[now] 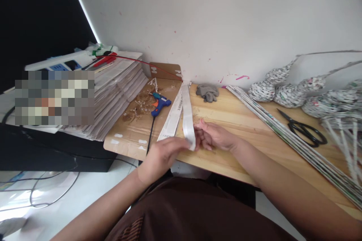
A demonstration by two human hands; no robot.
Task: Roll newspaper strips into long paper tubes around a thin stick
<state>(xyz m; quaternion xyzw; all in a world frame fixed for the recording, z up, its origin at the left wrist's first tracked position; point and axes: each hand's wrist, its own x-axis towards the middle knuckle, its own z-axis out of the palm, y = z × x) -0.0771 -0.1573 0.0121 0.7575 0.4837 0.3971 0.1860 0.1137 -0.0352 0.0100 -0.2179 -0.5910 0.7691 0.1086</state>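
A folded-looking strip of white paper [187, 115] runs from the back of the table toward me, raised at its near end. My left hand [166, 152] pinches that near end between thumb and fingers. Close against the strip's right edge is my right hand [215, 135], its thumb apart from loosely curled fingers; whether the fingertips touch the paper is hard to see. Under and left of the raised strip lie more printed paper strips [172, 118]. Left of these, a blue glue gun [161, 104] rests on a stained cardboard sheet [130, 135].
Black scissors [307, 130] lie at the right beyond a bundle of long rolled paper sticks [271, 126]. Woven paper shapes [288, 94] stand along the wall, and a grey cloth [207, 92] sits at the back. At left is a tall paper stack [124, 94] with a power strip [58, 67].
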